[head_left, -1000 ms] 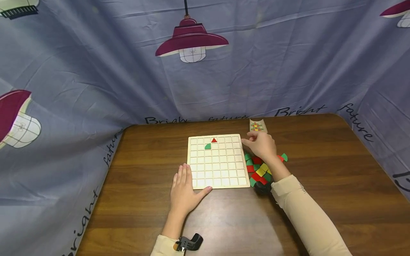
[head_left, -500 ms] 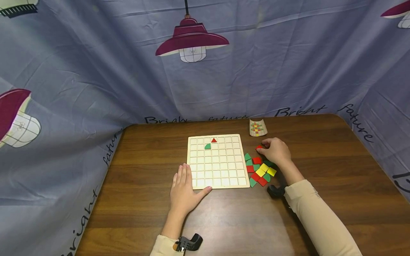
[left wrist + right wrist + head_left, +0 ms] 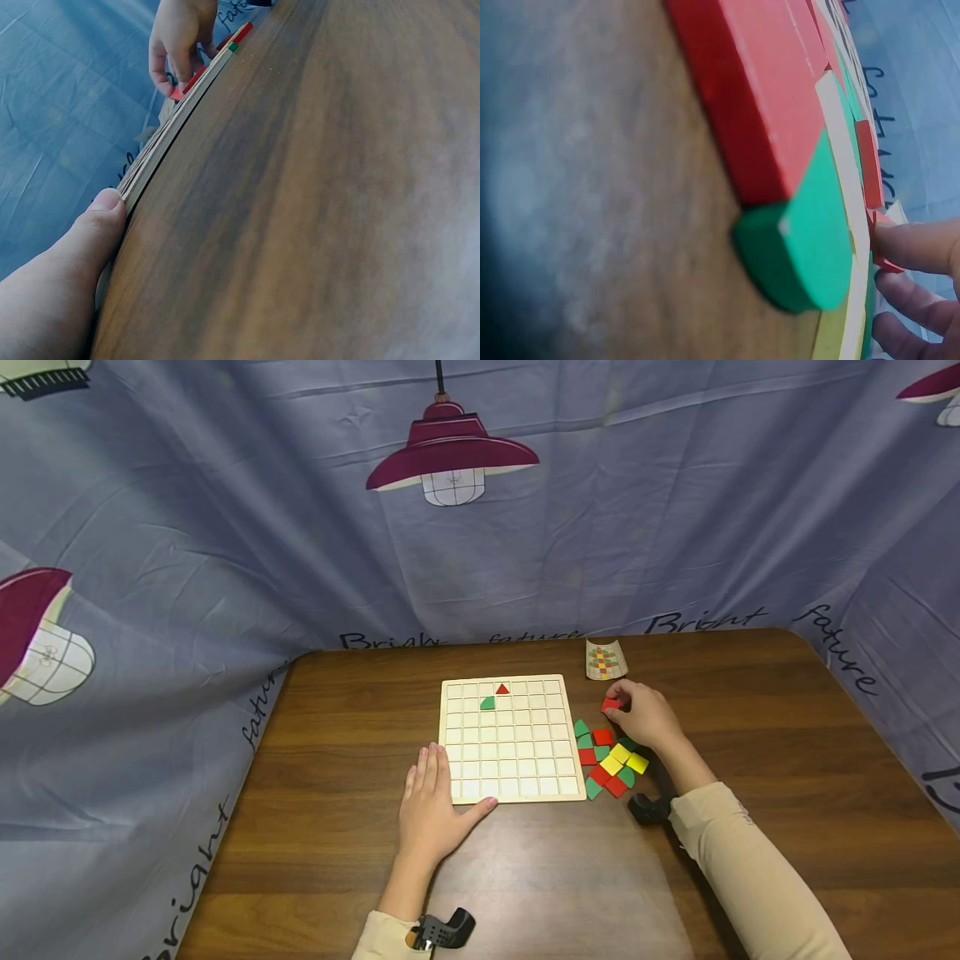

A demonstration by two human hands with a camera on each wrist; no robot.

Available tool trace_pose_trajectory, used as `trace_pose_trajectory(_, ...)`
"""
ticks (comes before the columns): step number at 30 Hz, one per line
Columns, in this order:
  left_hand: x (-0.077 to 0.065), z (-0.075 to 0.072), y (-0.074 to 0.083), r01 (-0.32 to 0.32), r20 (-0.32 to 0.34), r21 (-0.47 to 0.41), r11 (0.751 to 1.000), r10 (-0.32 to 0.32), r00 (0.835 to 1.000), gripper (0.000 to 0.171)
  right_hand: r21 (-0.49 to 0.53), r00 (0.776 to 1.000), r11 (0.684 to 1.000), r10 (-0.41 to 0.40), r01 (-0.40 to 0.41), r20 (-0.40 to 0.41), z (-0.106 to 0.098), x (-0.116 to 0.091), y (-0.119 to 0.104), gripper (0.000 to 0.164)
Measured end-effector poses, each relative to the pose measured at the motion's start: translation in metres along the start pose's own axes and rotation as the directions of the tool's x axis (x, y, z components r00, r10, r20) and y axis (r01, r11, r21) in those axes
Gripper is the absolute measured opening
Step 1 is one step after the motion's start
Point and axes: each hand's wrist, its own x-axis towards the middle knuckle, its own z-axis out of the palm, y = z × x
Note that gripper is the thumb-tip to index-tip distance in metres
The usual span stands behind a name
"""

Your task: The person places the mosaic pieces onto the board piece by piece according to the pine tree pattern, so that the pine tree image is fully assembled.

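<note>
My left hand lies with straight fingers along the near-left corner of a pale wooden grid board; its thumb touches the near edge. Two pieces sit in the board's far rows: a red triangle and a green piece with one rounded corner. Right of the board, my right hand pinches a red block between thumb and fingers, just beyond a pile of loose blocks. The right wrist view shows these fingertips past the pile, partly hiding the red piece.
Red, green and yellow blocks lie bunched against the board's right edge. A small curled pattern card stands at the back of the wooden table. Behind hangs a blue-grey curtain printed with lamps.
My right hand has moved right from the board's far-right edge and taken hold of a red block, which it has turned slightly. My left hand has stayed in place.
</note>
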Motion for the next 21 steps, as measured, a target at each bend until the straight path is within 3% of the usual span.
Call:
trace_pose_trajectory(10, 0.0, 0.0, 0.0, 0.006, 0.004, -0.001, 1.0, -0.006, 1.0, 0.121, 0.104, 0.999, 0.994, -0.007, 0.011, -0.039, 0.0, 0.005, -0.01, 0.024)
trace_pose_trajectory(21, 0.0, 0.001, 0.0, 0.007, 0.008, -0.004, 1.0, -0.007, 1.0, 0.121, 0.295, 0.999, 0.955, -0.037, 0.039, -0.012, 0.016, 0.019, -0.06, 0.027)
